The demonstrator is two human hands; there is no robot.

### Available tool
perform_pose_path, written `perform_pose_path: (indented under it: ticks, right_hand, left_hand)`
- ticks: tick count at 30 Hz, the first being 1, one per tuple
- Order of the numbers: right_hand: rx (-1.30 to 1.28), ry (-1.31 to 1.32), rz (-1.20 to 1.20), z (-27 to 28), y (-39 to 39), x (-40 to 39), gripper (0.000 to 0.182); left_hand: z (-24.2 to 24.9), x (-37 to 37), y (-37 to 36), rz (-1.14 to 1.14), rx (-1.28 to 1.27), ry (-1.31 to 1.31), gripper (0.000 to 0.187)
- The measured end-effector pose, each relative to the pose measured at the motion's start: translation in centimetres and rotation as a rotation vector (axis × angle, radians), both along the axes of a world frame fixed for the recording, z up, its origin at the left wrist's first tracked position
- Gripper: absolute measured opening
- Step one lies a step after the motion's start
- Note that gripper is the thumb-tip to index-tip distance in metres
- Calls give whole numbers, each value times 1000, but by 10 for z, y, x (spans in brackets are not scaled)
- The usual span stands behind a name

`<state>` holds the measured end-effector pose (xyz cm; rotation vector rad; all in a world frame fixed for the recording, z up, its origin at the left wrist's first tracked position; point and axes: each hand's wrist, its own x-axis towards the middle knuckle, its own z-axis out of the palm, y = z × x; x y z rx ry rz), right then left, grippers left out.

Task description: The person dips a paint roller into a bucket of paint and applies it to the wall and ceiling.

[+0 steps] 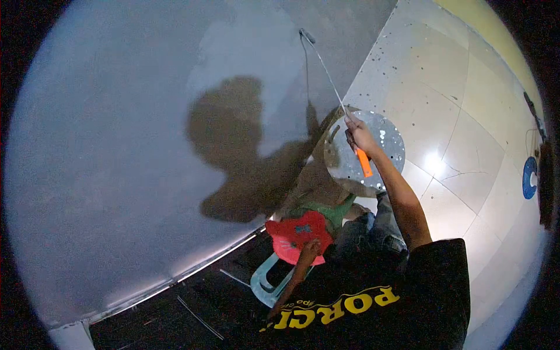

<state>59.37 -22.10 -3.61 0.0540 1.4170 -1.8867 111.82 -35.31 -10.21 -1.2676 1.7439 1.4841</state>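
My right hand [360, 134] is closed around a paint roller [330, 74], with its orange handle [364, 163] sticking out below the fist. At the end of the long thin wire frame, the small roller head [307, 37] is at the grey wall [140, 116]. A paler patch shows on the wall beside it. Lower down, my left hand [310, 251] rests with curled fingers on a red cat-face-shaped piece [291, 233] with a dark bow. Next to that is a light teal plastic chair part [263, 286]. The left fingertips are too dark to make out clearly.
A round grey, paint-splashed disc [391, 137] lies beneath my right hand. Glossy pale floor tiles [455, 140], speckled with drops, spread to the right. Green cloth [332, 213] is near the red piece. Thin strips [199, 318] lie on the dark area at lower left.
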Motion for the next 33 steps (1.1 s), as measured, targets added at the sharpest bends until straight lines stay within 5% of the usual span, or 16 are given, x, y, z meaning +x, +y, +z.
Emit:
perform_pose_path:
  ticks: [4,7,10,13,15,16,18,19,21,22,24,29,33]
  right_hand:
    - [23,131,138,-65,-6,67,35]
    - [-115,-237,133,8,6,75,32]
    - [-37,-77,102,-26,5,40,28]
    - [-129,-99,48,-2,9,2,30]
    - [-101,-118,55,-12,2,10,30]
    - [-72,-133,63,-16,-1,13,31]
    - [-73,-132,77,-4,-3,47,31]
    - [-81,-107,77,2,-5,69,31]
    - [-89,-80,77,-2,-9,78,32]
    - [-96,-117,98,-9,-8,78,33]
    - [-104,-160,124,-10,-6,68,33]
    - [-133,-92,81,-11,-6,10,38]
    - [-141,-158,91,-38,-17,64,39]
  left_hand:
    - [2,8,11,16,8,76,29]
    - [-10,8,1,5,8,167,29]
    - [-19,23,-9,-2,13,235,29]
    - [-43,35,-21,2,19,279,29]
    - [-70,38,-39,-1063,-724,612,29]
    - [-59,29,-30,-1064,-723,612,29]
    - [-13,-7,-4,-251,-149,241,27]
    - [-15,-8,-3,-253,-152,244,27]
    - [-29,0,3,147,104,158,28]
    - [-26,-3,2,148,103,161,28]
    - [-10,-9,1,-196,-90,140,31]
    - [13,-13,12,-25,-85,95,30]
    - [20,-24,14,30,-63,79,30]
